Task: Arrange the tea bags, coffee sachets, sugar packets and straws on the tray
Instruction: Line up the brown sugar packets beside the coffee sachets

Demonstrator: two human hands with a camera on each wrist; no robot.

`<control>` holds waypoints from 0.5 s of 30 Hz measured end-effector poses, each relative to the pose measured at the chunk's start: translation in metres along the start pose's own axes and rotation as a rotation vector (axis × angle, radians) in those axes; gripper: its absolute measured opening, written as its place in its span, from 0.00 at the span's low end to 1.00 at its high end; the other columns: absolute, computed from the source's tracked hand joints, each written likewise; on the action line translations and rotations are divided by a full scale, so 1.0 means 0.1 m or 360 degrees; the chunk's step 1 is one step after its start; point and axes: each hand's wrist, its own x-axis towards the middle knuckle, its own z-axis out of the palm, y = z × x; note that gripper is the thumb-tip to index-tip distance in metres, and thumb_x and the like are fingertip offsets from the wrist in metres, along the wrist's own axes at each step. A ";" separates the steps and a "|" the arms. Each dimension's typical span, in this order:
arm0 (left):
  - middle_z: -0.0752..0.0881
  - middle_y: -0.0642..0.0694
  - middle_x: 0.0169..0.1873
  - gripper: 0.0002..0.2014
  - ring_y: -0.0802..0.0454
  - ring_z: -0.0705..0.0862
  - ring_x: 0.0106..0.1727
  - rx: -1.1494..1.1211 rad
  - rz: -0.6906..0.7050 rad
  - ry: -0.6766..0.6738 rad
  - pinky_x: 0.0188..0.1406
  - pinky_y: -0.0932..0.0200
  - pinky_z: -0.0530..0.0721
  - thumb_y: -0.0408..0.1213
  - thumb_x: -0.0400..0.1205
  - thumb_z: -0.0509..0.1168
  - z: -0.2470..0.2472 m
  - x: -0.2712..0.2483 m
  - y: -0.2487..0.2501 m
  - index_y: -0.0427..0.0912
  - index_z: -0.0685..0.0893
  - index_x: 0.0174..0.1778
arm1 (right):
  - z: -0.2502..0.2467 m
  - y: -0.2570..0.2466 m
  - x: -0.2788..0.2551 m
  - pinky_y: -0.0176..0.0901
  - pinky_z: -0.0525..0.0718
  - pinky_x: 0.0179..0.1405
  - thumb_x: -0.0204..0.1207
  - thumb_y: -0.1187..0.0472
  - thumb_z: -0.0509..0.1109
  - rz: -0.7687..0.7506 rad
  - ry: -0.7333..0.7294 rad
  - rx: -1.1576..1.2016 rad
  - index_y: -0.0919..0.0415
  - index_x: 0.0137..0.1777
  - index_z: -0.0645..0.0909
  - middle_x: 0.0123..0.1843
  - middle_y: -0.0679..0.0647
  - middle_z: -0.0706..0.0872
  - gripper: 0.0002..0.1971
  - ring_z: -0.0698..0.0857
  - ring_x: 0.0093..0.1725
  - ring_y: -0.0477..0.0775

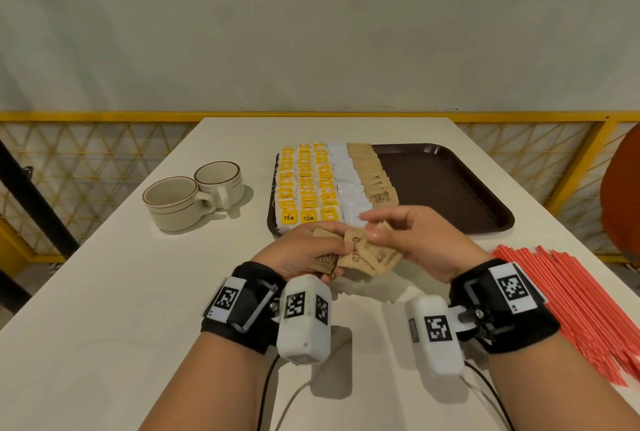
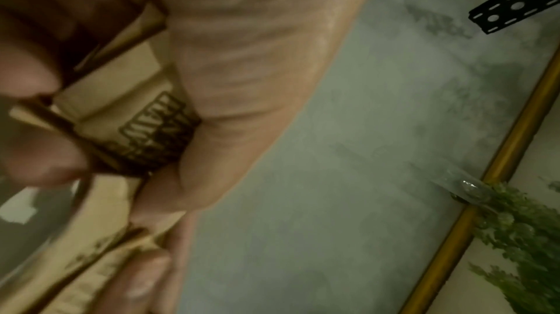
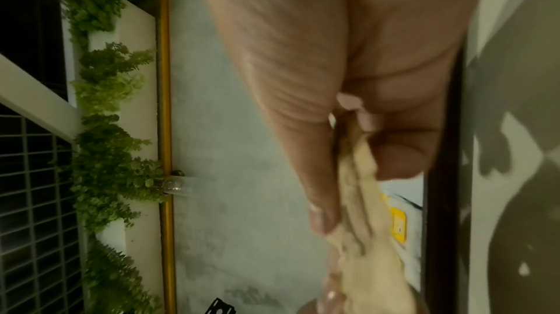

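Both hands met over a fanned stack of brown paper sugar packets (image 1: 360,256). Fingers of the left hand (image 1: 304,250) were curled round the stack, while the right hand (image 1: 419,240) pinched the top packets between thumb and fingertips. Just beyond the fingers lay the dark brown plastic tray (image 1: 446,185) — rows of yellow tea bags (image 1: 304,185), white sachets (image 1: 346,185) and brown sugar packets filled its left part. Red straws (image 1: 571,295) lay right of the right hand, and two cream ceramic cups (image 1: 194,195) stood left of the tray.

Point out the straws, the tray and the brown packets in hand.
straws (image 1: 568,295), head view, middle of the red pile.
tray (image 1: 446,188), head view, bare brown floor.
brown sugar packets (image 1: 360,254), head view, printed front packet.
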 end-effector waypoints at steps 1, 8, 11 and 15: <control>0.86 0.42 0.31 0.09 0.53 0.81 0.25 -0.0033 0.0020 -0.0001 0.18 0.66 0.77 0.29 0.81 0.64 0.01 -0.01 0.01 0.41 0.85 0.54 | 0.01 0.00 -0.01 0.39 0.89 0.43 0.65 0.67 0.76 0.0049 -0.0059 -0.0061 0.62 0.51 0.87 0.41 0.57 0.90 0.13 0.89 0.41 0.51; 0.88 0.35 0.47 0.33 0.45 0.87 0.43 -0.0650 -0.0126 0.0206 0.37 0.57 0.89 0.62 0.71 0.63 0.06 0.15 -0.07 0.38 0.83 0.60 | 0.06 0.00 0.05 0.39 0.89 0.33 0.74 0.75 0.70 0.0013 0.0283 0.0446 0.69 0.43 0.81 0.37 0.62 0.88 0.03 0.89 0.33 0.52; 0.88 0.38 0.44 0.32 0.48 0.86 0.43 -0.0839 -0.0112 0.0154 0.37 0.60 0.88 0.63 0.73 0.59 0.13 0.17 -0.08 0.36 0.84 0.55 | 0.14 0.02 0.07 0.39 0.89 0.32 0.75 0.74 0.69 -0.0032 0.0408 0.0501 0.70 0.43 0.81 0.39 0.64 0.87 0.01 0.89 0.33 0.51; 0.86 0.40 0.43 0.28 0.50 0.85 0.40 -0.0803 -0.0093 0.0128 0.33 0.60 0.88 0.57 0.68 0.67 0.13 0.18 -0.10 0.39 0.82 0.57 | 0.20 0.05 0.08 0.37 0.88 0.32 0.76 0.73 0.69 -0.0030 0.0409 0.0550 0.68 0.43 0.80 0.38 0.62 0.87 0.02 0.88 0.33 0.50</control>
